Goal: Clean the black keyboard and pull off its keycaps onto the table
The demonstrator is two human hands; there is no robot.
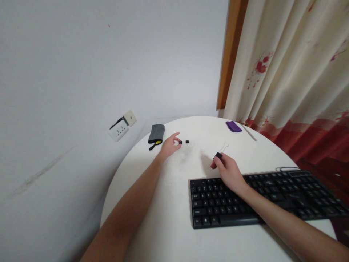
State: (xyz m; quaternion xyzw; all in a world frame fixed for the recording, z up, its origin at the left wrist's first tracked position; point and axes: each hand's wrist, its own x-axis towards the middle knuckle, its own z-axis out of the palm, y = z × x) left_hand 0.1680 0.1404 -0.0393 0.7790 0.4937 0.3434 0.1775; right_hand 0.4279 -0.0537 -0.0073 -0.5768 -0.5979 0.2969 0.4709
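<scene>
My left hand [171, 145] is at the far left part of the white round table [163, 218], its thumb and fingertips closed about a small black keycap [180, 142]. A second black keycap [187, 141] lies on the table just right of it. Above the keyboard's upper left edge, my right hand [228, 168] grips a wire keycap puller [218, 155] by its black middle. Thin wire loops stick out from both ends of the puller. Under my right wrist and forearm is a black keyboard [226, 207], partly covered by the arm.
A grey folded cloth [156, 133] with a black loop lies left of my left hand. At the far right are a purple cloth [233, 126] and a pale thin stick [249, 132]. A wall socket [119, 130] sits left; a curtain [286, 72] hangs right.
</scene>
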